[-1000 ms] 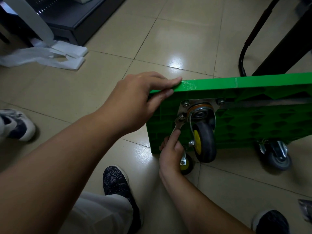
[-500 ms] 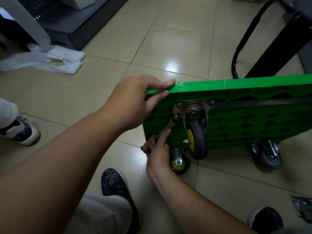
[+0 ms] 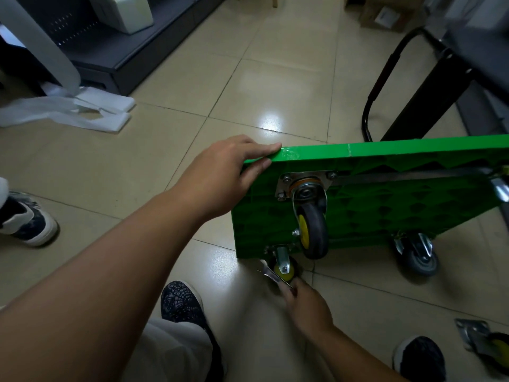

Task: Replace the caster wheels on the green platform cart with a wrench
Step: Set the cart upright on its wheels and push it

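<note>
From the head camera, the green plastic platform cart [image 3: 385,213] stands on its long edge on the beige tiled floor [image 3: 248,78], its ribbed underside turned toward the person. The left hand [image 3: 228,172] clasps the cart's upper corner, with the fingers laid nearly straight along the top edge and the thumb against the ribbed face below it. Just beyond that hand's fingertips a black-tyred caster wheel with a yellow hub [image 3: 314,230] hangs from a silver mounting plate [image 3: 305,180] bolted to the underside. The right hand [image 3: 308,304] is low, near the floor, with its fingers curled round the handle of a silver open-ended wrench [image 3: 271,272]. The wrench's open end points up and away from that hand, just beside a small yellow-hubbed caster [image 3: 285,268] at the cart's bottom corner; whether they touch cannot be told. Farther out from the right hand, a grey caster [image 3: 418,252] sits under the cart's lower edge, and a loose caster with its plate [image 3: 482,343] lies on the floor. A dark mesh shoe [image 3: 181,304] rests between the two forearms.
</note>
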### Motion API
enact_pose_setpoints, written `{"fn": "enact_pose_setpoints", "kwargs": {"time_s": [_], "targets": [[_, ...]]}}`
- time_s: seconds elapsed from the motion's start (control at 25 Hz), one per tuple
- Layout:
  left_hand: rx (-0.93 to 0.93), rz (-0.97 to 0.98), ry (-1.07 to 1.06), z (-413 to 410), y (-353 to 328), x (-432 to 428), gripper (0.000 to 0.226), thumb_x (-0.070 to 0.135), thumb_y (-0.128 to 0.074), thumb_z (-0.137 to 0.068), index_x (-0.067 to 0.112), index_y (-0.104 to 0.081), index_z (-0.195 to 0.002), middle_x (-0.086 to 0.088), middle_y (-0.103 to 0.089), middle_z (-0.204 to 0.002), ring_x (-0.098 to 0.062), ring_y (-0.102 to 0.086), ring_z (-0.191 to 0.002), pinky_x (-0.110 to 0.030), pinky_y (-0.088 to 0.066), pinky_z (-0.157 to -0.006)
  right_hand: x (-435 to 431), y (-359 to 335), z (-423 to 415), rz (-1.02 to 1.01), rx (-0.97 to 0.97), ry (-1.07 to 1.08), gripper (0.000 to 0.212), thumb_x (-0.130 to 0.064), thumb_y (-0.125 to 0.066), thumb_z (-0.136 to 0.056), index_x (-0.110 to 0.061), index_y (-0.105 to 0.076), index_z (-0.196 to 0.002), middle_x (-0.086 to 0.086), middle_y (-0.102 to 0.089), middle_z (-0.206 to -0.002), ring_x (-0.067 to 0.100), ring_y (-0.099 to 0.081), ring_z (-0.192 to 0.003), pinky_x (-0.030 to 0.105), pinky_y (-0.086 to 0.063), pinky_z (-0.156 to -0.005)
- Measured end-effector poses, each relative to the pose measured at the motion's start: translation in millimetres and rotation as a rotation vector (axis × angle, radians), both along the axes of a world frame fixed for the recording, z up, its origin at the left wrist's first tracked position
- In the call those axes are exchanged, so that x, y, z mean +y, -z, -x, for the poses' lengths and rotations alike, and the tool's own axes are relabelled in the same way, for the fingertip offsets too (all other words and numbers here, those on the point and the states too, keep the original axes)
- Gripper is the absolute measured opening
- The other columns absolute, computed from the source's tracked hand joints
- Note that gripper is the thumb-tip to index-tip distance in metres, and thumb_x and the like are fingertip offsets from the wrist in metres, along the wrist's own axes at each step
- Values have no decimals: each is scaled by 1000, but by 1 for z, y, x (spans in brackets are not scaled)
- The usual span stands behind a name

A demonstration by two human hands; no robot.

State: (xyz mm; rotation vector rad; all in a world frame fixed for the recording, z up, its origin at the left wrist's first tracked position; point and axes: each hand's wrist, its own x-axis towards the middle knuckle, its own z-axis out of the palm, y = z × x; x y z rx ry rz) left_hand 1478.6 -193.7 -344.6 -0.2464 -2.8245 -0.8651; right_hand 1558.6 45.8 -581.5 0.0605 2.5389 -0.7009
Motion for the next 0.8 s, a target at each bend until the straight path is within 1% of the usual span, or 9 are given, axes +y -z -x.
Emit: {"fn": "enact_pose_setpoints", "kwargs": {"time_s": [0.04, 0.12, 0.2, 0.32, 0.44, 0.52, 0.6, 0.68, 0.8], "targets": [[0, 8, 0, -1, 0, 1, 39, 33, -52, -103, 37, -56, -141, 6, -64, -118, -15, -58, -106, -44, -52, -86, 12, 9, -4, -28, -42, -9, 20, -50, -49, -100, -31, -52, -93, 0, -67, -88, 27, -66, -90, 33, -45, -70], [4, 43, 5, -3, 1, 2, 41, 36, -52, -102, 36, -54, -143, 5, -63, -120, -16, -55, -109, -44, -51, -89, 34, 24, -13, -53, -97, -5, 20, -42, -50, -101, -25, -47, -92, -1, -63, -85, 27, -64, -87, 34, -44, -68], [-20, 70, 13, -4, 3, 3, 48, 42, -52, -99, 37, -49, -147, 5, -59, -124, -14, -51, -113, -43, -49, -94, 48, 38, -17, -46, -138, 23, 19, -35, -53, -101, -20, -48, -90, 1, -61, -84, 24, -60, -81, 33, -42, -66], [-35, 93, 27, -6, 6, 3, 59, 46, -52, -95, 37, -42, -152, 4, -52, -127, -13, -46, -117, -41, -47, -98, 56, 57, -18, -7, -201, 65, 21, -27, -58, -99, -16, -50, -82, 0, -58, -77, 21, -55, -74, 30, -36, -59], [-10, 128, 52, -4, 13, 6, 64, 43, -58, -94, 34, -37, -155, 0, -50, -128, -17, -45, -117, -42, -46, -99, 63, 79, -17, 79, -262, 68, 17, -19, -62, -94, -7, -60, -83, 9, -67, -78, 27, -63, -74, 33, -43, -61], [6, 172, 61, -1, 16, 7, 67, 43, -59, -94, 33, -35, -156, -3, -50, -129, -20, -44, -116, -39, -43, -99, 68, 91, -18, 101, -310, 79, 14, -13, -61, -93, -9, -65, -81, 11, -70, -79, 23, -61, -68, 33, -47, -62], [29, 208, 65, 0, 16, 8, 69, 45, -58, -94, 32, -34, -157, -4, -50, -130, -22, -44, -115, -33, -38, -99, 71, 96, -17, 118, -356, 145, 20, -7, -55, -97, -11, -68, -82, 11, -71, -82, 16, -56, -63, 26, -42, -56], [38, 229, 70, 0, 16, 8, 71, 46, -59, -92, 32, -33, -157, -3, -51, -131, -21, -43, -115, -27, -33, -98, 75, 104, -15, 132, -371, 221, 23, -4, -51, -99, -10, -69, -86, 14, -73, -88, 15, -56, -65, 23, -40, -56], [36, 239, 83, 0, 15, 8, 72, 44, -60, -92, 30, -33, -157, -3, -50, -132, -22, -43, -117, -25, -30, -99, 79, 117, -9, 95, -392, 336, 17, -4, -54, -98, -6, -71, -98, 16, -73, -94, 24, -64, -80, 26, -44, -65]]}}
